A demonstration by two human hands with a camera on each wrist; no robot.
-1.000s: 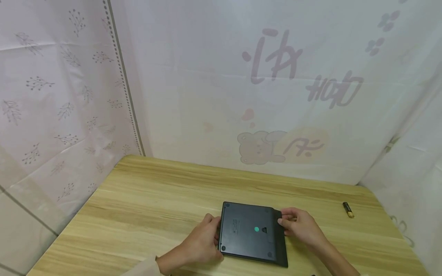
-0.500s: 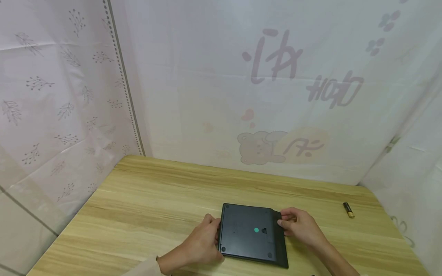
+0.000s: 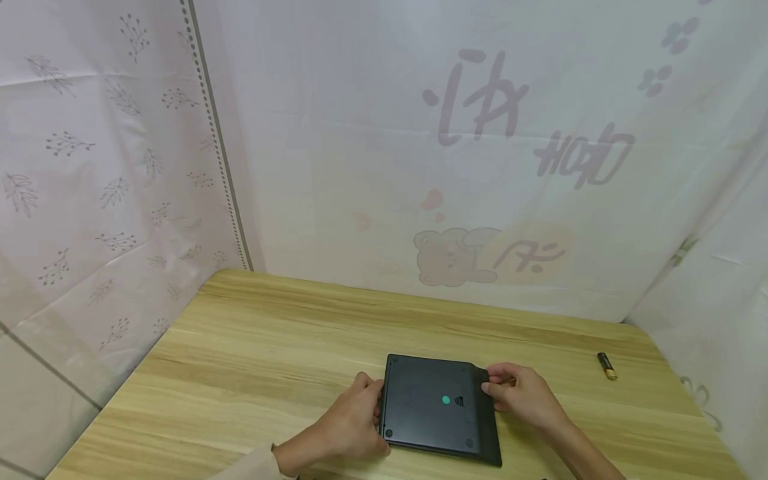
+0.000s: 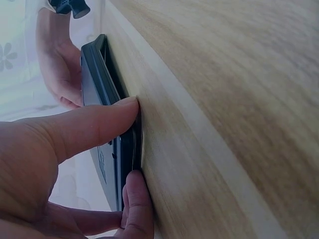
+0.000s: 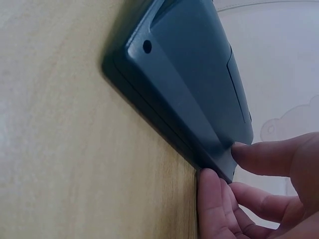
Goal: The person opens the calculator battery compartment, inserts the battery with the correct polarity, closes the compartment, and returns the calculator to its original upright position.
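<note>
A black desk calculator (image 3: 429, 417) lies face down on the wooden table, its underside showing round feet, a battery-cover latch and a small green sticker. My left hand (image 3: 355, 419) grips its left edge, and in the left wrist view the thumb (image 4: 99, 124) lies over that edge with fingertips at the far side of it. At the thicker right edge, close to the far corner, my right hand (image 3: 528, 397) pinches the case. The right wrist view shows that thumb (image 5: 269, 157) on the underside and fingers beneath the rim. The calculator's keys and display are hidden.
A single black and gold battery (image 3: 607, 366) lies on the table (image 3: 288, 333) to the right, beyond the right hand. Pale printed curtains (image 3: 336, 167) hang behind the table and at both sides.
Both hands keep their hold at the same edges. The calculator's far edge has dipped very slightly, and the printed label on its underside has become harder to see.
</note>
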